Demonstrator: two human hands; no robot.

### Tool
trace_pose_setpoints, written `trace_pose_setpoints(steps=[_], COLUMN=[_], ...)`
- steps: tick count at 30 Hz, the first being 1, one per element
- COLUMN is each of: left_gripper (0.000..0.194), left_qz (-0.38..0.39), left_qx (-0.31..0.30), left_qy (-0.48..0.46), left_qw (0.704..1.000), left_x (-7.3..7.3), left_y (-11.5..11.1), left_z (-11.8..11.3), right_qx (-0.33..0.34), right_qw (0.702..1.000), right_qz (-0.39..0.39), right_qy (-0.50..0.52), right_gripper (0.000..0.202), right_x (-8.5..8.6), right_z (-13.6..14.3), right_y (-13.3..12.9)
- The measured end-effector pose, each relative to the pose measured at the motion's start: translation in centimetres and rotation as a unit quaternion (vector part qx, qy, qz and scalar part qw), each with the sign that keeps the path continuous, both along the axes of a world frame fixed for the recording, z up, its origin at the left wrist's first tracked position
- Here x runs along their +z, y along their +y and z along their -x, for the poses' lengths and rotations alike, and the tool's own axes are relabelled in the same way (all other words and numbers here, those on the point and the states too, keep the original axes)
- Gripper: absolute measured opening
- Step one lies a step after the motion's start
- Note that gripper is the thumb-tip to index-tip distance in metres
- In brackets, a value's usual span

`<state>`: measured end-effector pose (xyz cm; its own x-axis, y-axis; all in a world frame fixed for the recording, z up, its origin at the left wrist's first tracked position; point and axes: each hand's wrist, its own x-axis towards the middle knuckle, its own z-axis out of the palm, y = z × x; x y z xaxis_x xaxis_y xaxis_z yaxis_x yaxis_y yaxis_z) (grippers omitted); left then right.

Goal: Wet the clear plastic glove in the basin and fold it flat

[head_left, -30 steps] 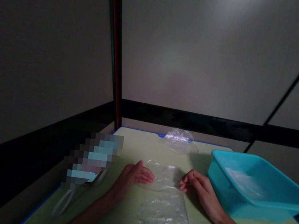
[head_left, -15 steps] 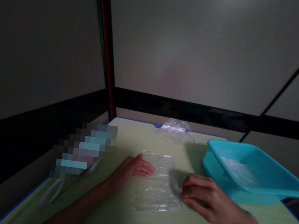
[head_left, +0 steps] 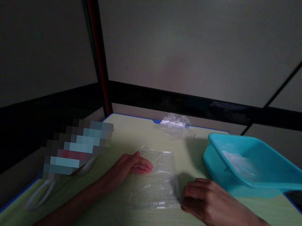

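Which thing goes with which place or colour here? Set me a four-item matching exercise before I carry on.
1. Left hand
2. Right hand
3. Tub
4. Crumpled plastic

A. At the far edge of the table
B. At the left side of the flat clear bag
C. Blue-green
D. By that bag's near right corner

Pairs: 1-B, 2-D, 3-C, 4-A

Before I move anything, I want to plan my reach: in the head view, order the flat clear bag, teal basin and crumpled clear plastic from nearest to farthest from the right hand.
1. Flat clear bag, right beside the right hand, on its left.
2. Teal basin, beyond the hand, toward the right.
3. Crumpled clear plastic, at the table's far edge.
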<state>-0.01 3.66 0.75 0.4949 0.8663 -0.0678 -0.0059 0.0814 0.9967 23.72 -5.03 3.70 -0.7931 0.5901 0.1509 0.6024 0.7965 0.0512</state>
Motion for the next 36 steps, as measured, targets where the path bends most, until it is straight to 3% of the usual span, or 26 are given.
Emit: trace_pose_setpoints(steps=[9,21,30,36], left_gripper=[0.05,0.051,0.052,0.053], left_qz=[0.0,0.003,0.01,0.005], left_qx=[-0.002,0.007,0.001,0.0], left_qy=[0.007,0.017,0.006,0.013], left_qw=[1.0,1.0,1.0,1.0], left_x=[0.16,0.35,0.43,0.28], left_y=[-0.09,-0.14,-0.16,-0.1], left_z=[0.01,-0.01,-0.1,-0.06], right_qx=[-0.011,0.004,0.004,0.029], right_qw=[0.999,0.998,0.999,0.997], right_qz=[-0.03,-0.061,0.006,0.015], right_qy=[-0.036,-0.003,0.04,0.072], right_gripper=[0.02,0.023,0.02,0.022], right_x=[0.17,-0.69,0.03,-0.53], right_z=[0.45,0.67,0.1,-0.14], right_y=[-0.06,-0.16,0.11,0.56])
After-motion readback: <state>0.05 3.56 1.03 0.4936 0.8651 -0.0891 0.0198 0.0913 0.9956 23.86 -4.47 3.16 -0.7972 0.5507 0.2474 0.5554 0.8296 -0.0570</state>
